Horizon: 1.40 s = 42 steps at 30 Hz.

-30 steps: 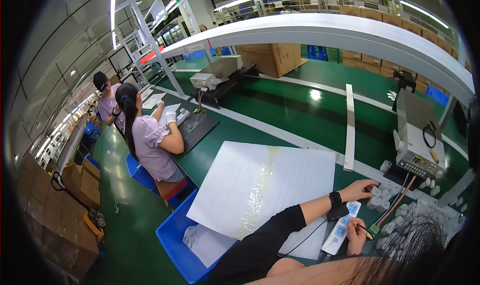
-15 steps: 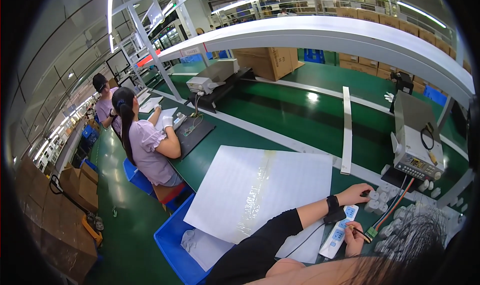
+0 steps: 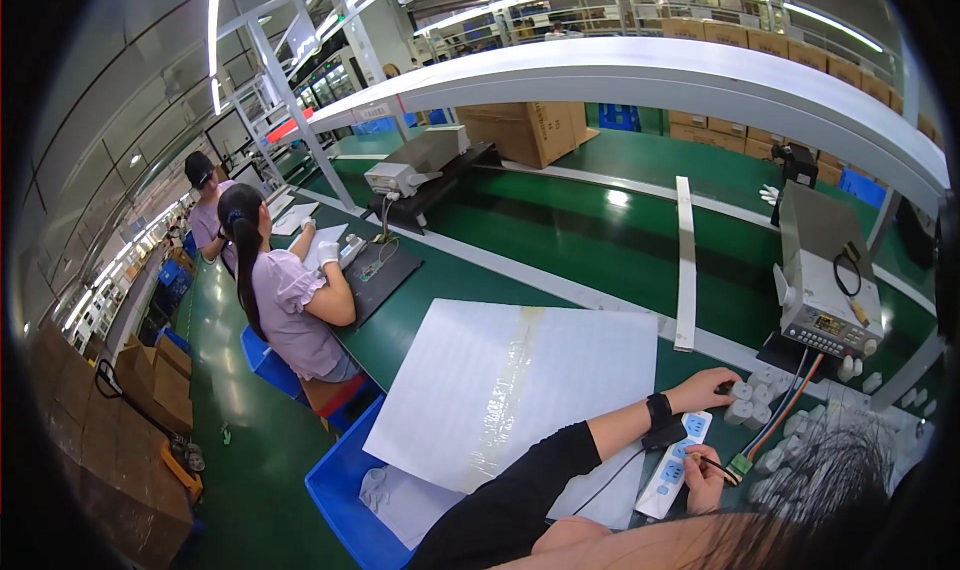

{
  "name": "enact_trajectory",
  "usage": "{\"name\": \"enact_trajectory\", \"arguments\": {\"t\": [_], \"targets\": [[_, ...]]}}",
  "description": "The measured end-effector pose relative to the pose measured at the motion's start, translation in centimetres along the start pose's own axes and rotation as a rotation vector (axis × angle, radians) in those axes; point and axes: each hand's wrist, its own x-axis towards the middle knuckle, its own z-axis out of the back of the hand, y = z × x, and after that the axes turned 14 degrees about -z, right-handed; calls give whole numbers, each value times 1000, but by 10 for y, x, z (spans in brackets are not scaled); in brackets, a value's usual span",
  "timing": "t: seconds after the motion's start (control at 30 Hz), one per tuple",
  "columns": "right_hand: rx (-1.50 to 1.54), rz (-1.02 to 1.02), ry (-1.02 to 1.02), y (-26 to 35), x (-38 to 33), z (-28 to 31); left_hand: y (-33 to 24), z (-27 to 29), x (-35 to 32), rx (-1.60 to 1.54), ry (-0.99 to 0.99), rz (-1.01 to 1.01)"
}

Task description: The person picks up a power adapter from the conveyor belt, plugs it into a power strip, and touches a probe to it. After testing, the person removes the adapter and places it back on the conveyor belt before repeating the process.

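Observation:
My left hand, with a black band on its wrist, reaches to a cluster of white round plastic parts. Its fingertips are pinched together on something small and dark that I cannot make out. Nearer to me, my right hand pinches a thin black cable beside a white power strip with blue sockets. A green connector with coloured wires lies just right of those fingers. The wires run up to a grey bench instrument with a small lit display.
A large white foam sheet covers the bench to the left, partly over a blue bin. More white parts lie at the right. A metal strip crosses the bench. Two people work at the far left, one wearing white gloves.
The whole view has shifted a little, with the scene sliding slightly left. Both hands stay at nearly the same places, with the same pinches.

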Motion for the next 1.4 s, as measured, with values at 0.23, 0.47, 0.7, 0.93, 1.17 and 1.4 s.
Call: {"name": "enact_trajectory", "arguments": {"t": [0.23,0.47,0.7,0.93,1.17,1.4], "targets": [[-24,20,33,9,0,-7,11,4,0,-4,61,102],[92,-3,69,20,-5,-12,7,9,5,-43,65,176],[96,-12,125,17,-5,-9,34,21,47,-44,-219,116],[90,-12,127,18,-3,-12,76,28,77,368,-53,121],[95,-43,147,14,-4,-9,86,18,70,321,-154,142],[83,-53,145,16,-4,-11,79,21,68,467,-143,124]]}}
